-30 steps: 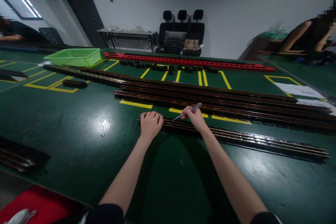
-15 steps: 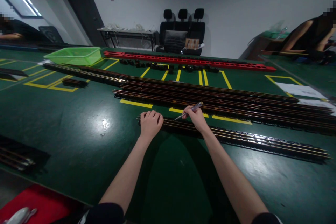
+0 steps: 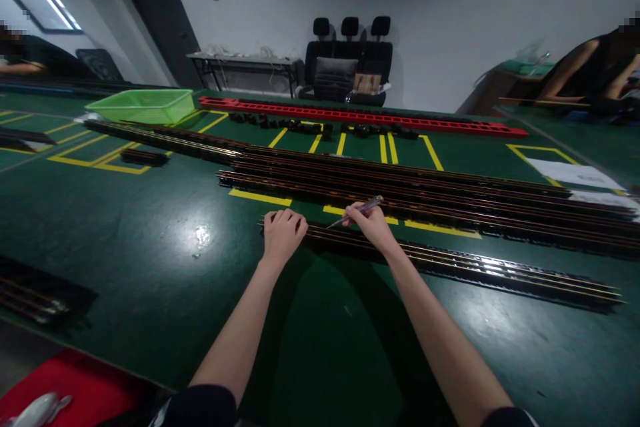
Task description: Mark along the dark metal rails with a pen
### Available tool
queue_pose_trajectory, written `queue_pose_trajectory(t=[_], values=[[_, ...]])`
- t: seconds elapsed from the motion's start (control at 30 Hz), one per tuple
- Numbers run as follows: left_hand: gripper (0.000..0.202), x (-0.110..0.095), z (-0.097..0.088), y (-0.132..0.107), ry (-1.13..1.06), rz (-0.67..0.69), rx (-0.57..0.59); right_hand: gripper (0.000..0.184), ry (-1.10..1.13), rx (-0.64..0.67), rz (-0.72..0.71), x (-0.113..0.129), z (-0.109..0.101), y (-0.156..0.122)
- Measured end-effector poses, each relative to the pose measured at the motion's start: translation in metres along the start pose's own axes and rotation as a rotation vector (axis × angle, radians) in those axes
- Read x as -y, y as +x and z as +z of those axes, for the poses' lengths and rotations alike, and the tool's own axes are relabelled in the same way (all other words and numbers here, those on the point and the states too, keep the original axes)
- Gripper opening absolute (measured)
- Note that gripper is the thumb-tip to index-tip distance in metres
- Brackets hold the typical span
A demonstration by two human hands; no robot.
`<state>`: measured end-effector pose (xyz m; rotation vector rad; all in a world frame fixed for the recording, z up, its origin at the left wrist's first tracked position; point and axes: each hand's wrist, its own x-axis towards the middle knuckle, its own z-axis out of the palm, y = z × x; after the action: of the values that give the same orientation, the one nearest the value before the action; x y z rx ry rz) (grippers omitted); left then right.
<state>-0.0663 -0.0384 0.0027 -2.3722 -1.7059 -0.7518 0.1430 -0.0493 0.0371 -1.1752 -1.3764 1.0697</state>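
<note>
A long black rail (image 3: 465,265) with several brass-coloured rods along it lies across the green table in front of me. My left hand (image 3: 284,235) is closed over the rail's left end, fingers curled across its far edge, and short rod tips stick out to the left of it. In my right hand (image 3: 369,221) is a slim screwdriver (image 3: 371,204) with a translucent handle, gripped like a pen. The shaft slants down to the left, and its tip is at the rods, a little right of my left hand. Contact at the tip is too small to make out.
More black rails with rods (image 3: 400,190) lie just beyond. Further back are a red slotted rail (image 3: 360,117), small black parts (image 3: 305,127) and a green basket (image 3: 143,107). Other rails (image 3: 35,293) lie at the left. People sit at both far sides.
Both hands have shifted slightly left along with the near rail. The screwdriver tip has moved a little left along the rods.
</note>
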Motion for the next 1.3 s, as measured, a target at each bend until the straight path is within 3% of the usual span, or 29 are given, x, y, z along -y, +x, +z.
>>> queue_pose_trajectory(t=[0.4, 0.7, 1.3], values=[[0.03, 0.004, -0.002, 0.0, -0.03, -0.026, -0.017, 0.032, 0.049, 0.043, 0.012, -0.01, -0.001, 0.002], [0.026, -0.013, 0.002, -0.003, -0.082, 0.033, -0.091, 0.032, 0.044, 0.029, 0.016, -0.009, 0.001, 0.002], [0.033, -0.015, 0.004, -0.001, -0.02, 0.062, 0.0, 0.03, 0.049, -0.017, 0.02, -0.01, 0.002, 0.004]])
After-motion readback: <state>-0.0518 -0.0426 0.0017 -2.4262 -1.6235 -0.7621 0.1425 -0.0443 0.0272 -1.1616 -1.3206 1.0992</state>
